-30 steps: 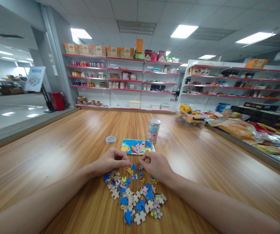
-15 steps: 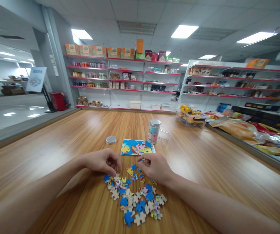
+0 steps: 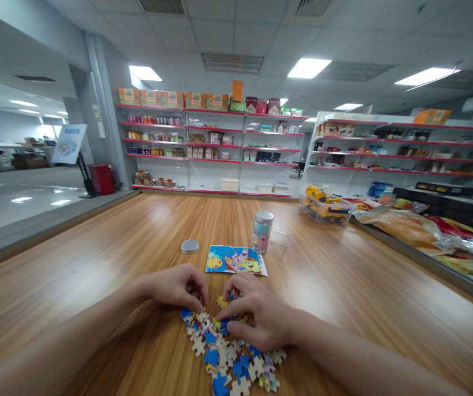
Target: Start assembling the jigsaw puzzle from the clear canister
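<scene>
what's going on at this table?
A person has both bare hands at a heap of jigsaw pieces, some picture-side up, others plain side up. The left hand is at its far left edge; whether it grips a piece is unclear. The right hand spreads its fingers over others. Beyond them lie a picture card and a round lid, with a canister upright.

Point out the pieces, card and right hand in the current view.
pieces (image 3: 231, 351): head view, near the middle of the heap
card (image 3: 235, 260): head view, middle of its printed face
right hand (image 3: 263, 314): head view, back of the hand
</scene>
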A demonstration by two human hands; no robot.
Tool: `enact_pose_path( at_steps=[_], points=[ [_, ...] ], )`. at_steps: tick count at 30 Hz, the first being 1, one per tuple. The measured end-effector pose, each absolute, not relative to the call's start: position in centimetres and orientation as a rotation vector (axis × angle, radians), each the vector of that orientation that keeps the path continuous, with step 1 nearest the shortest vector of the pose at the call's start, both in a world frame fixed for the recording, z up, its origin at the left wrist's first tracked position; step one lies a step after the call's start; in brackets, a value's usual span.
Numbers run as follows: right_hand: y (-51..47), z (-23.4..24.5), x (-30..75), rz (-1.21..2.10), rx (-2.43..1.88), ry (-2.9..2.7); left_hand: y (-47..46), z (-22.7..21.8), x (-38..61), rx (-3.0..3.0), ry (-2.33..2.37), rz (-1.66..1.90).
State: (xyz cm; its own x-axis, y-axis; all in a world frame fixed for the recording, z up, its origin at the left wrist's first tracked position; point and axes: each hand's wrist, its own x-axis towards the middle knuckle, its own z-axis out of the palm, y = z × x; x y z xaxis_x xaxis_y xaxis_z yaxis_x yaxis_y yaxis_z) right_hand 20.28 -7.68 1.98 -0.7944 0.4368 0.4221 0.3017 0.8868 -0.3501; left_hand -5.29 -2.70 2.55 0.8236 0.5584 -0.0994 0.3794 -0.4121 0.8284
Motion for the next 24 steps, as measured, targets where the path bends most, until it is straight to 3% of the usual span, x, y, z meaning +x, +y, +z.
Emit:
enact_pose_path(
  at_steps=[9,16,24],
  points=[
    [-7.8,2.3,20.2,0.485,-0.421,-2.462,-2.7,2.4,-5.5,1.929,0.682,0.223],
    [-7.3,1.6,20.3,0.320,-0.700,-2.387,-2.5,1.1,-5.0,1.908,0.720,0.600],
    [-7.3,1.5,20.2,0.288,-0.783,-2.401,-2.6,1.6,-5.1,2.056,0.770,0.412]
  ],
)
